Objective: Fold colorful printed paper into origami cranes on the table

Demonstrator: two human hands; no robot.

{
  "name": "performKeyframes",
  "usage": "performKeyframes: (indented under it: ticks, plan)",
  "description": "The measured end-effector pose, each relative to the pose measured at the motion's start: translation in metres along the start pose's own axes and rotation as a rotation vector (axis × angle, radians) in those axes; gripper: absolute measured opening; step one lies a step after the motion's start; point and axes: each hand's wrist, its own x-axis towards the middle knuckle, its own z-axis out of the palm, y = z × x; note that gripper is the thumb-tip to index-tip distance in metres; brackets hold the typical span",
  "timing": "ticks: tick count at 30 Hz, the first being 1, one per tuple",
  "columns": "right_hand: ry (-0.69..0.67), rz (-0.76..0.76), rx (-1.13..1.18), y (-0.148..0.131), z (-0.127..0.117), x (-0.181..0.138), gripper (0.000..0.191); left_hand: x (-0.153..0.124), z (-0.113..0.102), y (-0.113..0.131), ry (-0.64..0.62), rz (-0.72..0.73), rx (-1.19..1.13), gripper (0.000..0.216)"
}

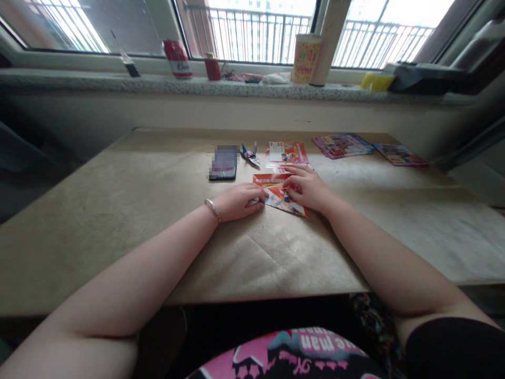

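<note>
A red and white printed leaflet (281, 181) lies on the table in front of me, with a diagonal lower edge that looks folded. At its left corner my left hand (241, 202) has its fingers curled together on the paper. My right hand (310, 188) bends over the right part, thumb and fingers on the print, the index finger reaching past the top edge. Just beyond lies another red leaflet (287, 152), flat. A folded paper crane (250, 154) stands to its left, beside a dark phone (224, 163).
Stacks of colourful printed sheets (342, 145) and a smaller pile (400, 155) lie at the table's back right. Along the window sill (236, 88) stand a red can (177, 59), a red bottle (212, 67), a patterned paper cup (306, 58) and a yellow item (376, 81).
</note>
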Motion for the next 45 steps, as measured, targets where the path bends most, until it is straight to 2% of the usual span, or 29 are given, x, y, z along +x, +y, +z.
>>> performKeyframes:
  ticks: [6, 13, 19, 23, 27, 35, 41, 45]
  plan:
    - [-0.092, 0.106, -0.051, 0.002, 0.004, -0.002, 0.018, 0.001, -0.001, 0.002, -0.012, 0.024, 0.068, 0.023]
    - [-0.105, 0.101, -0.114, 0.002, 0.0, 0.0, 0.022, -0.001, 0.002, -0.001, -0.008, -0.126, 0.226, 0.034]
    - [-0.11, 0.082, -0.14, -0.002, -0.002, 0.001, 0.024, -0.003, 0.002, -0.004, 0.062, -0.257, 0.328, 0.037]
    - [-0.14, 0.072, -0.167, -0.005, -0.002, 0.001, 0.027, -0.002, 0.001, -0.002, 0.094, -0.186, 0.306, 0.038]
    - [-0.169, 0.085, -0.164, -0.008, -0.004, 0.002, 0.029, -0.001, 0.002, -0.004, 0.057, -0.091, 0.314, 0.034]
    - [-0.147, 0.091, -0.163, -0.008, -0.003, 0.002, 0.028, -0.002, 0.002, -0.006, 0.081, -0.108, 0.352, 0.027]
    - [0.0, 0.039, -0.105, -0.012, -0.006, 0.0, 0.025, -0.001, 0.001, -0.002, 0.067, -0.097, 0.437, 0.025]
    - [-0.079, -0.09, -0.02, -0.012, -0.006, 0.0, 0.021, 0.0, 0.001, -0.001, 0.055, -0.089, 0.438, 0.025]
